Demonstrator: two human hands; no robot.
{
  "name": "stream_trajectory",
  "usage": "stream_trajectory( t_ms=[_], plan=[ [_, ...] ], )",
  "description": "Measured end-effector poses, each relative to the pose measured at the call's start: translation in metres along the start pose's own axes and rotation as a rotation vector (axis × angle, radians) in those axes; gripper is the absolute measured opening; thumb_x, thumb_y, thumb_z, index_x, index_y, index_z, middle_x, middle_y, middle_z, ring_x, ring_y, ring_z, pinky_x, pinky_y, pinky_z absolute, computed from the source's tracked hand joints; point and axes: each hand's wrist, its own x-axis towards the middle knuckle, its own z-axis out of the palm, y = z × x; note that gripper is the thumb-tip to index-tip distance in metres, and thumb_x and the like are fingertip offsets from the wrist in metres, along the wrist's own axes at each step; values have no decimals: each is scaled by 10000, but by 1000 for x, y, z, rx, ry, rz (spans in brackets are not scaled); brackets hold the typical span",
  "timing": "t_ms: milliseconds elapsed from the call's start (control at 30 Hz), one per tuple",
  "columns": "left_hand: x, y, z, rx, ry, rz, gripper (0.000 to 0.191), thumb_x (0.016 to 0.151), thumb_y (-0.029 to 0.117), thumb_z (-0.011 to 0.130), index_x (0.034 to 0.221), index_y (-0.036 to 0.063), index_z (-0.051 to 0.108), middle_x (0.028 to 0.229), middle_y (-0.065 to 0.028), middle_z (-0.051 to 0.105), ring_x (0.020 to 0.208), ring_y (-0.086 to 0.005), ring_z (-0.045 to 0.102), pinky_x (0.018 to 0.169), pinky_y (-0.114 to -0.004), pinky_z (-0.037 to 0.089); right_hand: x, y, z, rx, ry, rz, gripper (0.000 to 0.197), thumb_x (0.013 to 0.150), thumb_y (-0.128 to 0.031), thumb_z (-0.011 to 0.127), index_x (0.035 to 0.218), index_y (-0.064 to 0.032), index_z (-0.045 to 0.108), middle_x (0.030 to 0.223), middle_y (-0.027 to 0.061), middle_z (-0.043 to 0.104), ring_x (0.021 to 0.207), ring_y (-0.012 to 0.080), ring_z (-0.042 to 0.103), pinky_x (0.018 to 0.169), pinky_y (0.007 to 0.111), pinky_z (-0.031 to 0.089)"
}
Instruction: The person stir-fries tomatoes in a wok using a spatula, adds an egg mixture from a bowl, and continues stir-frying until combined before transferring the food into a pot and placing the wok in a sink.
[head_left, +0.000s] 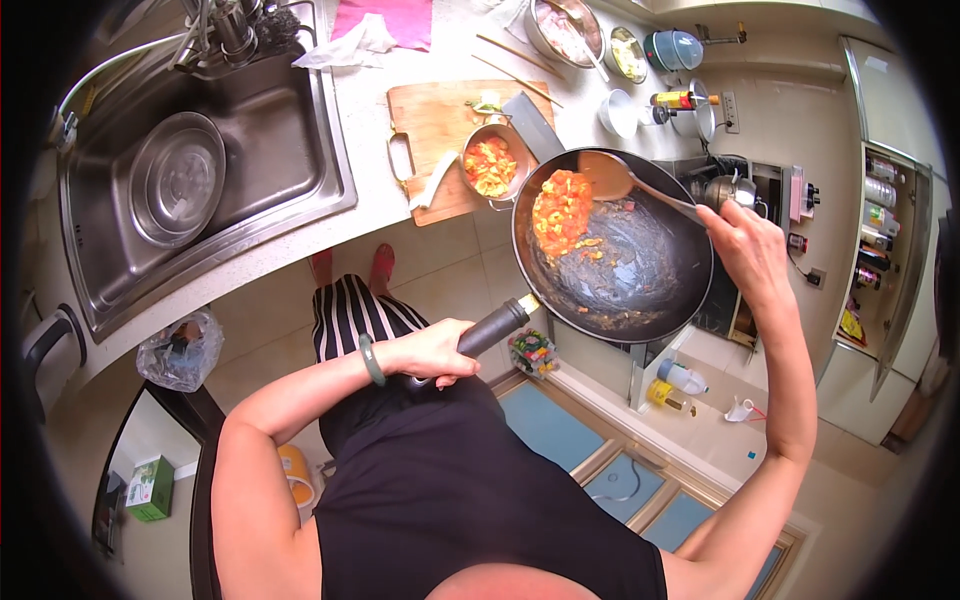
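My left hand (442, 351) is closed around the black handle of a dark frying pan (637, 277), which is held tilted beside the wooden cutting board (427, 112). My right hand (750, 244) grips the handle of a wooden spatula (606, 177). The spatula's blade touches the pan's inside wall, next to a heap of cooked tomato and egg (562, 212). A metal bowl (520, 142) on the board's corner holds more of the same food, close by the pan's rim. A cleaver (534, 126) lies on the board behind the bowl, partly hidden by the pan.
The steel sink (262, 135) at left holds a metal basin (180, 180). Chopsticks (517, 79), a large metal bowl of raw meat (562, 34), a small bowl (628, 56) and a white bowl (620, 114) stand behind the board. A kettle (729, 191) sits by the stove.
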Motion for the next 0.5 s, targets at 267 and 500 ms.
stream_trajectory(
  t_ms=[267,500],
  plan=[
    [-2,-3,-23,-104,-39,34,215,809,35,597,951,-32,449,595,-31,525,432,-92,509,421,-262,450,34,10,-12,-39,-50,56,180,775,-141,686,942,-202,716,718,11,525,664,176,606,580,324,501],
    [2,-9,-35,-234,-70,61,167,806,33,595,875,-5,447,578,-45,507,422,-104,489,428,-279,449,67,0,8,182,-94,-26,277,732,-77,707,987,-186,712,741,22,540,697,202,621,593,340,514]
  ],
)
